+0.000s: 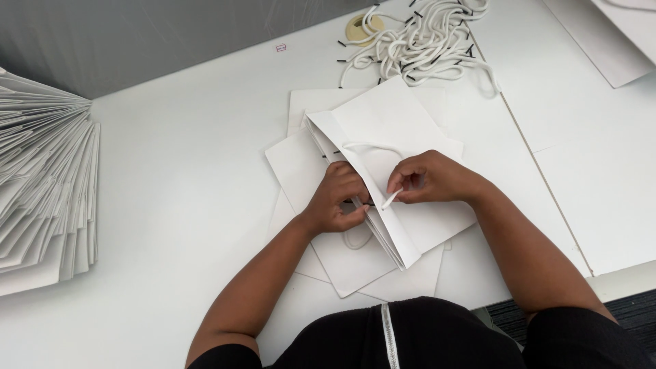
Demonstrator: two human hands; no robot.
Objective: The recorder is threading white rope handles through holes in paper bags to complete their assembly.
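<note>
Two hands were at work on a flat white paper bag (403,137) that lay on top of a loose pile of like bags (301,167) on the white counter (178,171). The left hand (338,198) was closed on the bag's folded top edge, thumb and fingers pinching it just beside the right hand (430,179). The right hand was closed in a fingertip pinch on the end of a white cord (391,199), which was held right at the edge between the two hands. A loop of the same cord (372,148) was seen lying on the bag just beyond the hands.

The step is judged to be best done with the edge kept flat and steady by the left hand, and the cord gripped close to its tip so that it stays stiff.

Well beyond the hands lay a heap of spare cords (417,41); far off to the left stood a fanned stack of bags (41,184).
</note>
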